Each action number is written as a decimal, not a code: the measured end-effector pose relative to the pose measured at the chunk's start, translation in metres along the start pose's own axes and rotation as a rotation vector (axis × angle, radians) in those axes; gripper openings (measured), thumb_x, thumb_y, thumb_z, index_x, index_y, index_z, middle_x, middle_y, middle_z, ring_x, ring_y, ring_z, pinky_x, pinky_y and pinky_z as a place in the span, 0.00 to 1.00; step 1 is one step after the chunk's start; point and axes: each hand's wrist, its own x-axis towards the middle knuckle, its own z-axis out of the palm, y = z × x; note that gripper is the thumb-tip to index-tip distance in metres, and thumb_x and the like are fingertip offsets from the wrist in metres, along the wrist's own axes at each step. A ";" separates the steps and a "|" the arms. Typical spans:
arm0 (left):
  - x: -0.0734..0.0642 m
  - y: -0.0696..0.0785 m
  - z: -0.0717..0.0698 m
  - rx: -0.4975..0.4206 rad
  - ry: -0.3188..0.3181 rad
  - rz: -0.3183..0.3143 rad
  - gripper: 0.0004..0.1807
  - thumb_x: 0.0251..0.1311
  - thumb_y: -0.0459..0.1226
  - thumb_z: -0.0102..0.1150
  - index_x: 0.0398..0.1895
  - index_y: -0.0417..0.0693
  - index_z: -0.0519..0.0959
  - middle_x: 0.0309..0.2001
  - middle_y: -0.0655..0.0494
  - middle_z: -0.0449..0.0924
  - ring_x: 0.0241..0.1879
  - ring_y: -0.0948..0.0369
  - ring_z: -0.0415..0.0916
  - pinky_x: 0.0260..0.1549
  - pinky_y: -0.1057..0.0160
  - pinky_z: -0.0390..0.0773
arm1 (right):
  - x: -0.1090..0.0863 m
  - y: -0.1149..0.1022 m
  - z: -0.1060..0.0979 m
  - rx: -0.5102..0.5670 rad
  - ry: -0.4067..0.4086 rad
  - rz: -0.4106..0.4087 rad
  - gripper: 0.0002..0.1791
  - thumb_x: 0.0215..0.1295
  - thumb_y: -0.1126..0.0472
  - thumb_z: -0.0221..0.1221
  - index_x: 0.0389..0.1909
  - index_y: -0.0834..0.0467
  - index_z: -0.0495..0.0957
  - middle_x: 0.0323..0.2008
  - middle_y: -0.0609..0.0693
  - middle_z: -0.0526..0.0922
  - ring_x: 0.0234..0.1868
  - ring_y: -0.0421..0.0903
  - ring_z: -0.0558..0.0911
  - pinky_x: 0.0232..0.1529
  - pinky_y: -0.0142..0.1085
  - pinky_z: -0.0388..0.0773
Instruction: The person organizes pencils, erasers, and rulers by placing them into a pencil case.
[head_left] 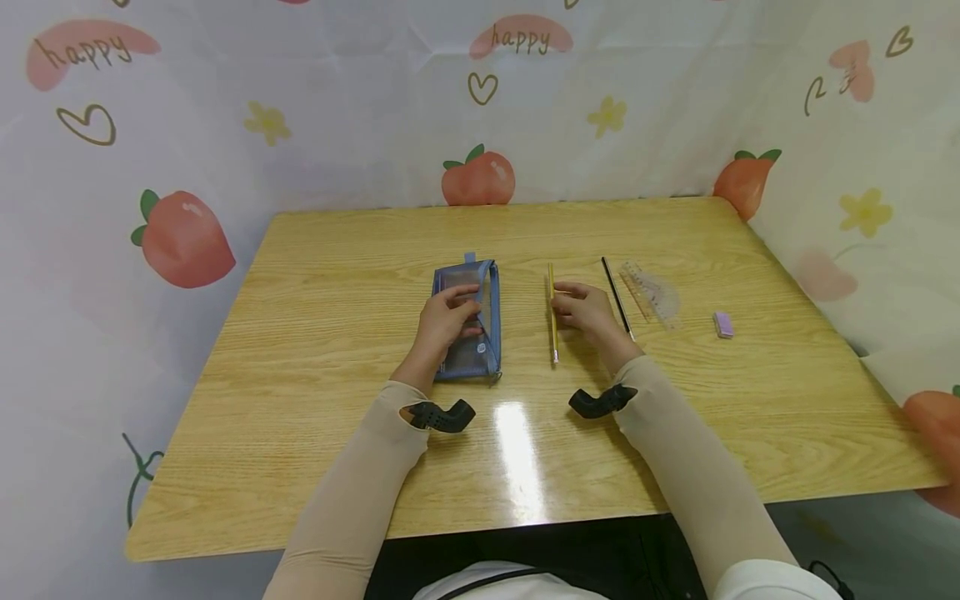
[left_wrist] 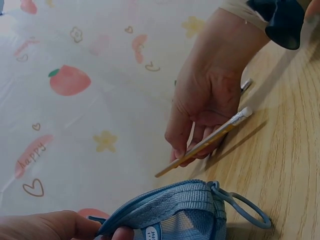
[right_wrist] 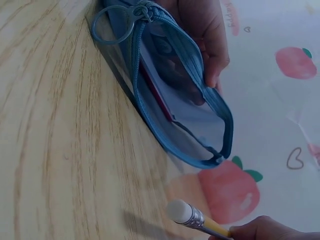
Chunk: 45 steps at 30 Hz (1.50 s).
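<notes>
A blue mesh zip pencil case (head_left: 467,363) lies on the wooden table, its mouth held apart on the side facing my right hand. My left hand (head_left: 446,322) grips the upper edge of that mouth between thumb and fingers. Inside the case, a dark red stick-like item (right_wrist: 156,95) shows in the right wrist view. To the right of the case, my right hand (head_left: 588,312) pinches a yellow pencil (head_left: 555,337). Its white eraser end (right_wrist: 179,211) points toward the body, and the pencil is tilted above the tabletop in the left wrist view.
Right of my right hand lie a black pencil-like stick (head_left: 615,292), a clear ruler (head_left: 636,293) and a clear protractor (head_left: 663,297). Farther right is a small purple eraser (head_left: 723,325). A printed cloth (head_left: 360,125) hangs behind the table (head_left: 300,333).
</notes>
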 end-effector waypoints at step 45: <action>0.017 -0.022 -0.001 -0.043 0.017 0.056 0.18 0.57 0.30 0.55 0.52 0.48 0.76 0.43 0.48 0.73 0.35 0.53 0.75 0.29 0.60 0.82 | -0.006 0.000 0.032 0.095 -0.113 -0.029 0.21 0.60 0.67 0.56 0.56 0.62 0.70 0.47 0.60 0.74 0.30 0.42 0.78 0.32 0.33 0.80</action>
